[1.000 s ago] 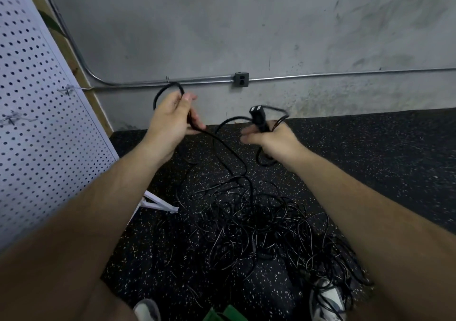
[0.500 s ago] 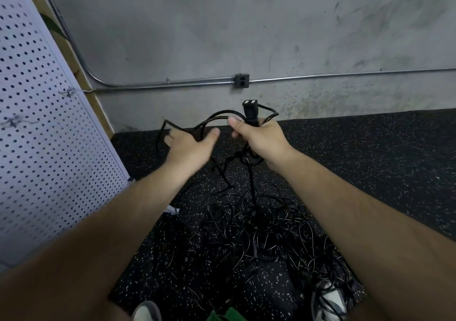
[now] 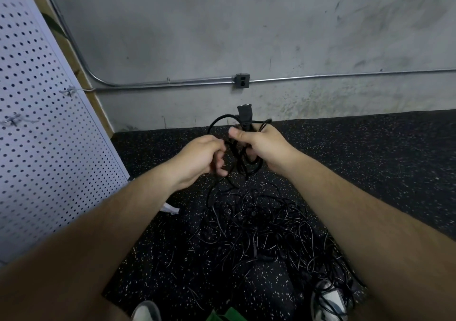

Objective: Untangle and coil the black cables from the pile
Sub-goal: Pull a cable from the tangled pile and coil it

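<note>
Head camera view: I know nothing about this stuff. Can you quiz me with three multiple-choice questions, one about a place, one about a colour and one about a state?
1. The cable pile lies: A) on a table B) on the speckled floor C) in a box.
2. The plug sticking up above the right hand is: A) yellow B) white C) black.
3. The left hand is: A) flat on the floor B) curled round a cable C) hanging empty.
Answers: 1 B, the tangle spreads over the floor between the arms. 2 C, it is as dark as its cable. 3 B, its fingers close on a loop beside the right hand.
</note>
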Demonstrator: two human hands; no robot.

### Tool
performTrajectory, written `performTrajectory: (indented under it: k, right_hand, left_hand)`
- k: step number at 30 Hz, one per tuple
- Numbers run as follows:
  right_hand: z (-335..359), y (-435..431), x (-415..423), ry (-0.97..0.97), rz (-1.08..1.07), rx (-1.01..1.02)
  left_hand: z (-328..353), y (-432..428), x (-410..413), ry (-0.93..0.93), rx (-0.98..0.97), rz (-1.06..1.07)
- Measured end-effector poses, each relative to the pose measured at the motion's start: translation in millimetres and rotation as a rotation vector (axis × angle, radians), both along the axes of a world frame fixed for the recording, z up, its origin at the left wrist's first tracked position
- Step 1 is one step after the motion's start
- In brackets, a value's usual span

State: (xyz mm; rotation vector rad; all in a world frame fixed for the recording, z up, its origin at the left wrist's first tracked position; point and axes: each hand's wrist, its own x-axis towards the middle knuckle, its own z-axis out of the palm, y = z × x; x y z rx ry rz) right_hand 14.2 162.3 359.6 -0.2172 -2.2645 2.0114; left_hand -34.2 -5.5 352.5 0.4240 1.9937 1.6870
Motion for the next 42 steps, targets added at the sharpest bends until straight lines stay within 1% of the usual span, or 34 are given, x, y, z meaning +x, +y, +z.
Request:
performTrajectory:
  k: [2,4,5,6,8,9,10,11,12,13,14,15,16,17,18,20,21,24,26,27,28,30,31,32,33,35,37,40,42]
  right_hand:
    - [4,4,0,-0.007,-0.131,-0.006]
    - [8,10,-1,0.007,-0.249,-0.072]
    - [10,13,-1,0.028,-0.296,-0.109]
    - [13,16,-3,0.054,-0.341,-0.131]
    - [17,19,-5,0.108,-0.416,-0.190]
    - [19,19,-6,0.132,-0.441,-0.238]
    - [20,20,-7,0.147,-0.459,-0.260]
    - [21,21,-7,0.152,-0.463,-0.247]
    - [21,21,-7,0.148,-0.445,-0.219]
    - [21,19,-6,0.136,-0.413,-0.196]
    - [20,17,-6,0.120,-0.379,-0.181]
    - [20,14,-6,0.106,-0.352,-0.175]
    - [20,11,-7,0.101,-0.330,-0.176]
    - [21,8,-7,0.105,-0.313,-0.189]
    - [22,6,-7,0.113,-0.301,-0.199]
    - [23,5,-8,0.123,-0.288,-0.202]
    - [24,6,-8,0.127,-0.292,-0.200]
    - [25,11,-5,0.150,-0.353,-0.210]
    - [21,16,-1,0.148,-0.369,-0.216]
    - [18,19,1,0.124,-0.346,-0.178]
    - [13,21,3,0.087,-0.293,-0.098]
    - [4,19,8,0.005,-0.106,0.080]
    - [-1,14,9,-0.021,-0.011,0.129]
    - [-6,9,8,-0.028,0.045,0.136]
    - [-8,3,6,-0.024,0.051,0.104]
    - [-9,-3,1,-0.006,-0.032,0.019]
    - [-6,-3,-3,0.020,-0.089,-0.036]
    - [-2,0,-5,0.009,-0.019,-0.010]
    - [-3,-5,-5,-0.023,-0.026,0.030]
  left_hand:
    - [-6,-11,-13,0.087,-0.138,0.020]
    - [-12,-25,-27,0.214,-0.417,0.045]
    - [-16,-34,-33,0.234,-0.580,0.041]
    - [-25,-44,-39,0.211,-0.738,0.028]
    - [-46,-58,-46,0.100,-1.009,-0.041]
    - [-52,-62,-45,0.072,-1.150,-0.113]
    - [-59,-63,-44,0.080,-1.278,-0.194]
    - [-60,-60,-41,0.132,-1.389,-0.263]
    - [-59,-55,-39,0.229,-1.438,-0.278]
    - [-55,-48,-37,0.356,-1.390,-0.241]
    - [-52,-39,-36,0.445,-1.169,-0.148]
    - [-45,-29,-34,0.468,-0.866,-0.073]
    - [-36,-20,-29,0.435,-0.560,-0.057]
    - [-27,-11,-20,0.363,-0.344,-0.097]
    - [-22,-3,-12,0.307,-0.238,-0.148]
    - [-24,9,2,0.250,-0.220,-0.239]
    - [-31,12,4,0.253,-0.229,-0.244]
    - [-47,13,-1,0.306,-0.237,-0.195]
    - [-39,13,-3,0.352,-0.244,-0.127]
    - [-34,13,-5,0.379,-0.225,-0.090]
    - [-30,13,-8,0.402,-0.200,-0.062]
    - [-20,14,-6,0.448,-0.160,-0.044]
    - [-17,14,-5,0.463,-0.144,-0.038]
    - [-16,15,-4,0.467,-0.129,-0.028]
    - [-15,15,-3,0.458,-0.109,-0.010]
    - [-14,14,-2,0.413,-0.060,-0.017]
    - [-14,12,-2,0.410,-0.076,-0.046]
    - [-17,12,-1,0.484,-0.134,-0.090]
    - [-19,12,0,0.508,-0.124,-0.085]
